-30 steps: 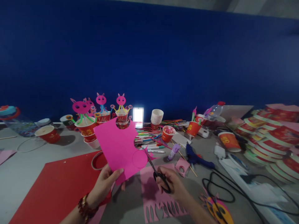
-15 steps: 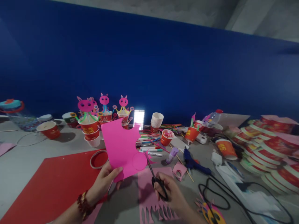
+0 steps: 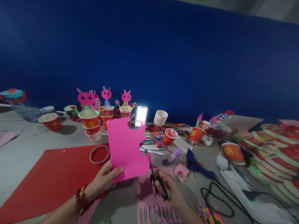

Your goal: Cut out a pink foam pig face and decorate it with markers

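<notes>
My left hand pinches the lower left of a bright pink paper sheet, thumb on its face and fingers behind. Curved cut-outs run along the sheet's upper right edge, and a circle is outlined at its lower right. In my right hand is a pair of dark-handled scissors, blades pointing up beside the circle's right edge. Below lies a paler pink sheet with several leaf-shaped holes. A red sheet rests under my left forearm, with a roll of tape on it.
Behind stand paper cups with pink animal faces. To the right are markers, a purple glue stick, a blue glue gun with black cord and stacked red cups. A glowing screen stands at the back.
The pink sheet has turned slightly more upright in my left hand. The scissors stay near the circle's right edge. The whole view has shifted a little.
</notes>
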A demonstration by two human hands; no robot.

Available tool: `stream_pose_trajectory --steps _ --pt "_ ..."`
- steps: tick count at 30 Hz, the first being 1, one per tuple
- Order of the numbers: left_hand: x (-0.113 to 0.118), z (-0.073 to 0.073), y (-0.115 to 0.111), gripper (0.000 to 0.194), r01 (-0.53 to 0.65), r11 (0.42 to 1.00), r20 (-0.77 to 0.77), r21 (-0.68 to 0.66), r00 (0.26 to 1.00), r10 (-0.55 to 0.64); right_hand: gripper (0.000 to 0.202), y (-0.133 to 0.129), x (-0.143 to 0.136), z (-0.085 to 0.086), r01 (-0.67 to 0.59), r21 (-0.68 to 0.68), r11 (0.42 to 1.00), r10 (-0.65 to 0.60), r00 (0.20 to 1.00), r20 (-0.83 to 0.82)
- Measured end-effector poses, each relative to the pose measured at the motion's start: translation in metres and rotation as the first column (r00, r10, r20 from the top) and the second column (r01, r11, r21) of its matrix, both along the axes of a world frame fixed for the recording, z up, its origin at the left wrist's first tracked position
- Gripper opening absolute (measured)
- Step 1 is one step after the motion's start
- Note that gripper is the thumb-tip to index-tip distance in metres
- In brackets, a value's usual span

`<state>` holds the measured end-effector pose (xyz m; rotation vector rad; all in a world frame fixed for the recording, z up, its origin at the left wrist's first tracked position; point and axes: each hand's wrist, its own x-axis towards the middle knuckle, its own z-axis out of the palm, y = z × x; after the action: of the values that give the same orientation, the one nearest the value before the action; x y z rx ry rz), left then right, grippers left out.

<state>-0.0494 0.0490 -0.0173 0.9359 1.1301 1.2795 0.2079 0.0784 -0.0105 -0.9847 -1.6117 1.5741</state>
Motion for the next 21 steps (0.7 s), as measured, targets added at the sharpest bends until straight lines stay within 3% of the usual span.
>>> stream_pose_trajectory --steps 9,21 --pt "0.001 0.014 0.000 0.043 0.022 0.998 0.004 -0.057 1.000 -0.022 0.056 0.002 0.003 0.002 -0.017 -0.048 0.999 0.019 0.999 0.028" --pt "-0.003 0.019 0.000 0.041 0.050 0.998 0.030 -0.039 0.998 -0.049 0.053 0.004 0.005 0.003 -0.026 -0.020 0.999 0.027 0.998 0.059"
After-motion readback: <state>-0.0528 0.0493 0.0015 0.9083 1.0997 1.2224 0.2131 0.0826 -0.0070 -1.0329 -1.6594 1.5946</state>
